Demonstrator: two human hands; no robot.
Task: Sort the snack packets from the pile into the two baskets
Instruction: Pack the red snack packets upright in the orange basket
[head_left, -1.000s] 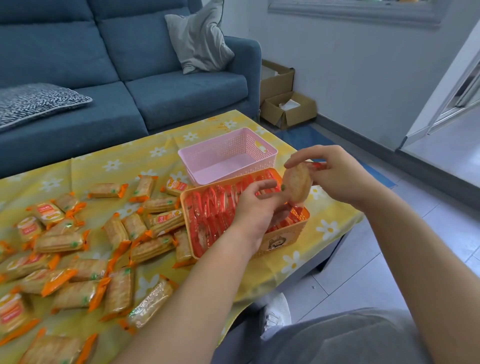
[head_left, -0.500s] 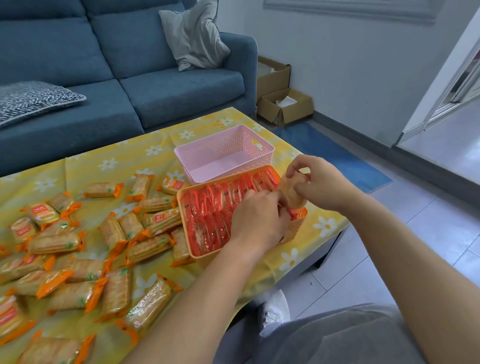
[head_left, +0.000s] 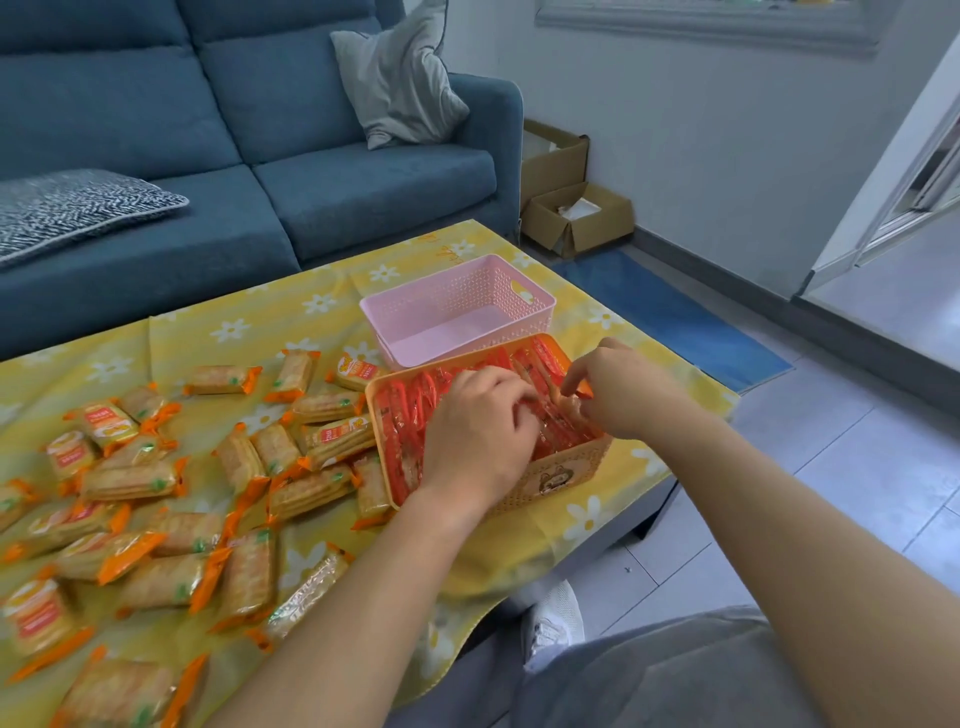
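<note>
Orange basket (head_left: 550, 480) on the desk (head_left: 519, 551) is packed with upright red packets (head_left: 410, 415). Right hand (head_left: 623, 389) pinches a packet (head_left: 569, 408) in a fingertip grip, low among the rows at the basket's right end. Left hand (head_left: 478, 436) curls its fingers into the rows; whether its grip holds anything cannot be told. Pink basket (head_left: 462, 291), just behind, has no packets. Perhaps halfway: a large pile (head_left: 171, 540) of orange-ended packets waits at left.
</note>
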